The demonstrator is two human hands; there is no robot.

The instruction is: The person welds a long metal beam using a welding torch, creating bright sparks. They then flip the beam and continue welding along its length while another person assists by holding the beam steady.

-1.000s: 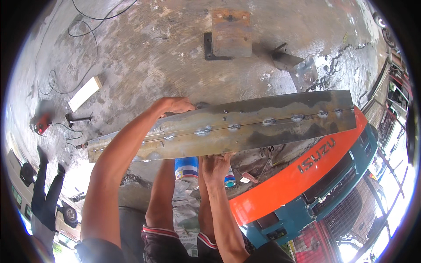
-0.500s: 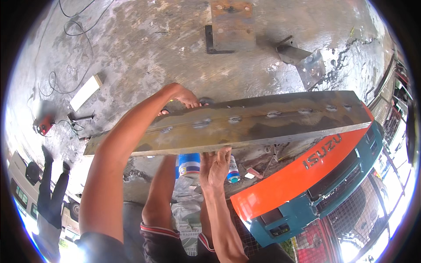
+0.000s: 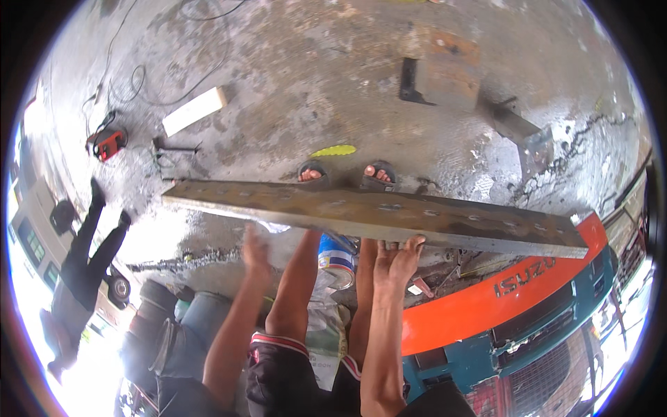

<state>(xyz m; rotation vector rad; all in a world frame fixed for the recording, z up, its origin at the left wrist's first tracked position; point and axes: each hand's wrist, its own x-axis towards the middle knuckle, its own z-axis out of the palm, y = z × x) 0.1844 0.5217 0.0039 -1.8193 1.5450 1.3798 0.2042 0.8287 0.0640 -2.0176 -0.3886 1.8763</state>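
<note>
Hands are seen under a long, rusty steel beam (image 3: 375, 215) held level above wet concrete floor (image 3: 292, 76). Right hand (image 3: 396, 257) is curled around its near edge; left hand (image 3: 256, 244) is pressed open beneath it. A paint can (image 3: 336, 260) and sandalled feet (image 3: 345, 174) are visible below, with an orange truck cab (image 3: 500, 299) at right.

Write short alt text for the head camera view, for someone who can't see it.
Two bare hands, left hand and right hand, hold up a long rusty steel beam with holes, above sandalled feet on wet concrete floor; an orange truck panel lies at right.
</note>
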